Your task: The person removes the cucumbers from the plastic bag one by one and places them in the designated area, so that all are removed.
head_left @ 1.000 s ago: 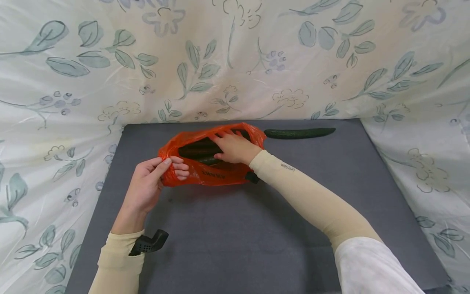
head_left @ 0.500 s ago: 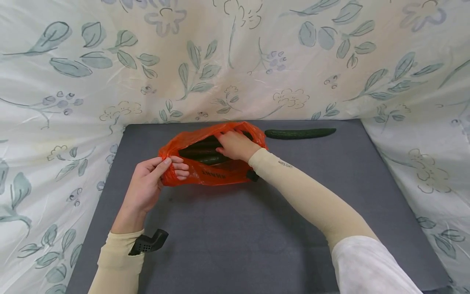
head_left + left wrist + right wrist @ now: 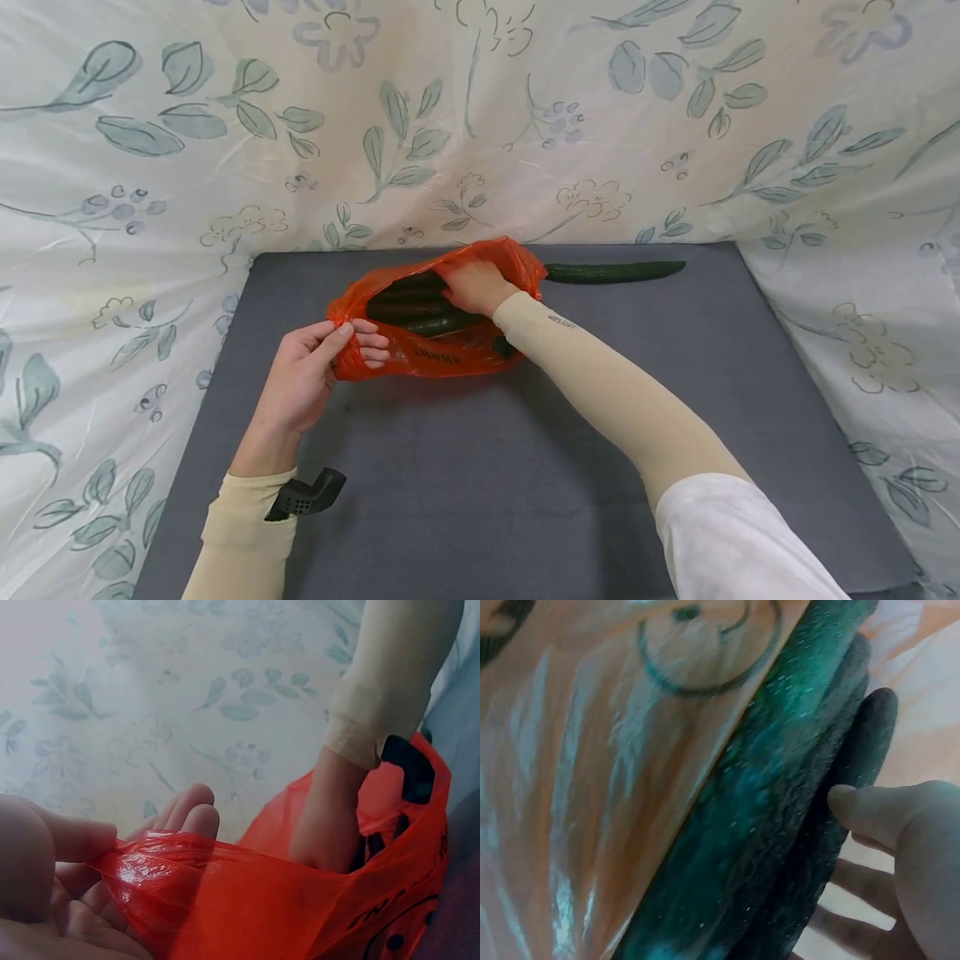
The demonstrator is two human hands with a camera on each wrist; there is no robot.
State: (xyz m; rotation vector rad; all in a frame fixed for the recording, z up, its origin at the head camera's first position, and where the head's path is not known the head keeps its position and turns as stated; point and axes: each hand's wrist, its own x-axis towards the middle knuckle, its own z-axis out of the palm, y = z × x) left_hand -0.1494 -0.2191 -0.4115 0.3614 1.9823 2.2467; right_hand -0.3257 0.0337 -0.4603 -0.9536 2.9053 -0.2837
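An orange-red plastic bag [image 3: 450, 354] lies on its side with its mouth spread, and dark green cucumbers [image 3: 408, 310] show inside. My left hand [image 3: 300, 375] pinches the bag's left rim between thumb and index finger; the other fingers sit behind the thin film. Deep in the mouth is my right hand [image 3: 476, 287], its fingertips hidden in the head view. From the right wrist, that hand [image 3: 915, 847] has its thumb on the outermost cucumber [image 3: 876, 731] and fingers round the far side. Other cucumbers [image 3: 727, 817] lie alongside it, partly under the film.
One loose cucumber [image 3: 618, 272] lies just right of the bag near the back edge of the grey table [image 3: 480, 483]. Behind and beside the table hangs a floral curtain [image 3: 525, 150].
My right hand has gone deeper into the bag and slightly left, its fingers now out of sight. The bag's right rim has lifted a little. My left hand keeps its pinch.
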